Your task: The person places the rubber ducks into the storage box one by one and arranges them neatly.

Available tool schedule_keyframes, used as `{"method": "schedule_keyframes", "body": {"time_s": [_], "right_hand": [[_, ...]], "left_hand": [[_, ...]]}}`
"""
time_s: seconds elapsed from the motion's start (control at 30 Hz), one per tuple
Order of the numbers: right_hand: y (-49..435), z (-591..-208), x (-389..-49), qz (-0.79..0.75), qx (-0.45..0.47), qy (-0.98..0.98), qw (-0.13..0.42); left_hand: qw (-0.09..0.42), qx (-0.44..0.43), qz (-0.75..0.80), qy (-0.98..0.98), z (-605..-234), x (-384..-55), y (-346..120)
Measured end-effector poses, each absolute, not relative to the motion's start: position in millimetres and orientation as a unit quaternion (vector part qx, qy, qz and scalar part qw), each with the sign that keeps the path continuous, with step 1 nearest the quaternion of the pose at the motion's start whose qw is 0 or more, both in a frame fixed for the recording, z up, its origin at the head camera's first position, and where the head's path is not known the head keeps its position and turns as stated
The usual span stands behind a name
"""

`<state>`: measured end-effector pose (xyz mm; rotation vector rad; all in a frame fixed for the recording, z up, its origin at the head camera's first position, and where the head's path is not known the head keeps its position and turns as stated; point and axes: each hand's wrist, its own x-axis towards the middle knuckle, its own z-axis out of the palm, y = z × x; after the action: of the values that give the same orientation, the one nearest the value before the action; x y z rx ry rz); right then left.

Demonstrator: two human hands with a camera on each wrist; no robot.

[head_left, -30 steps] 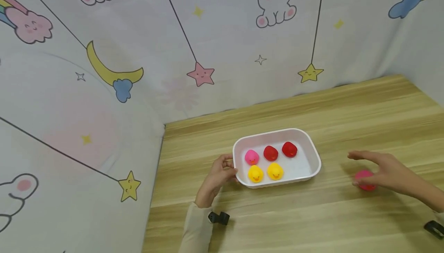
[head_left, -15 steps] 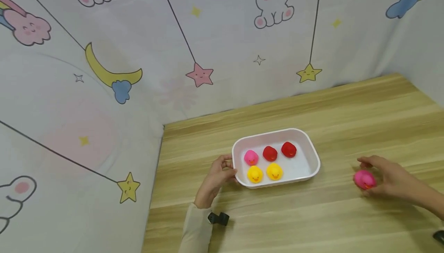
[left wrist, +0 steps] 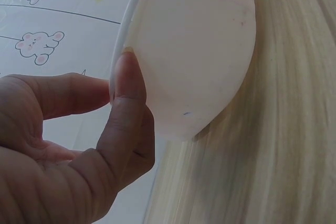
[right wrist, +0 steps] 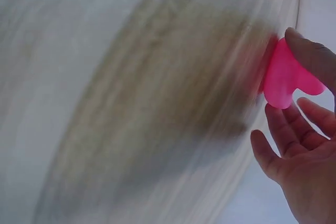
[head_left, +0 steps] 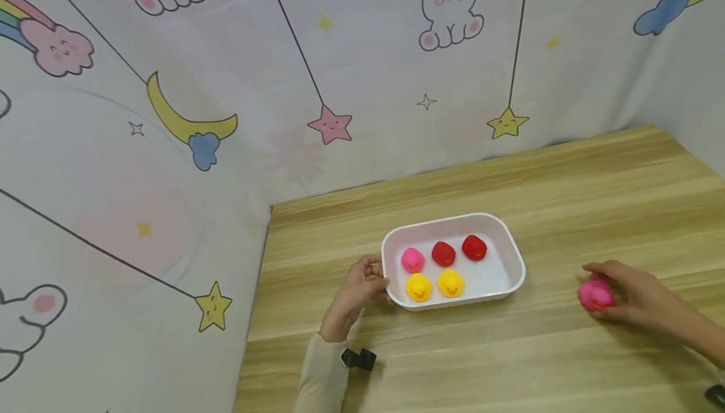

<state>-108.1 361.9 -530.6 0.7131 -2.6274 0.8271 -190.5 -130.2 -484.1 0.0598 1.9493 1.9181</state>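
In the head view, my left hand [head_left: 352,292] pinches the left rim of a white plastic tray [head_left: 494,268]; the left wrist view shows thumb and fingers on either side of that rim. Inside the tray sit a pink rubber duck [head_left: 413,261], two red ducks [head_left: 443,254] and two yellow ducks [head_left: 450,283]. To the right of the tray, another pink rubber duck [head_left: 595,295] is on the table. My right hand [head_left: 642,296] holds this duck between thumb and fingertips, as the right wrist view [right wrist: 310,156] also shows.
The wood-grain table [head_left: 476,362] runs back to a white cloth backdrop [head_left: 385,73] printed with stars, moons and bunnies. A black wrist strap piece [head_left: 359,359] is on the left sleeve [head_left: 323,372]. Bare tabletop lies between the tray and the right hand.
A second ago my right hand hovered over the loose pink duck, partly covering it. It has shifted slightly right and its fingers are now around the duck. The left hand stays on the tray.
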Motion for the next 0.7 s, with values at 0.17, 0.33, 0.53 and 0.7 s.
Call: {"method": "schedule_keyframes", "body": {"time_s": [0.17,0.33,0.53,0.7], "right_hand": [[361.5,-530.5,-109.3,0.300,0.255,-0.905,0.164],[361.7,-524.7,-108.8,0.337,0.251,-0.891,0.169],[364.3,-510.9,-105.8,0.363,0.225,-0.895,0.130],[361.4,-497.5,-103.8,0.401,0.187,-0.892,0.092]], "left_hand": [[0.201,0.027,0.688,0.697,-484.2,-189.8,-130.4],[0.201,0.026,0.687,0.698,-484.0,-188.9,-130.7],[0.202,0.026,0.685,0.699,-483.2,-188.9,-131.1],[0.204,0.027,0.687,0.697,-482.4,-189.0,-130.4]]}}
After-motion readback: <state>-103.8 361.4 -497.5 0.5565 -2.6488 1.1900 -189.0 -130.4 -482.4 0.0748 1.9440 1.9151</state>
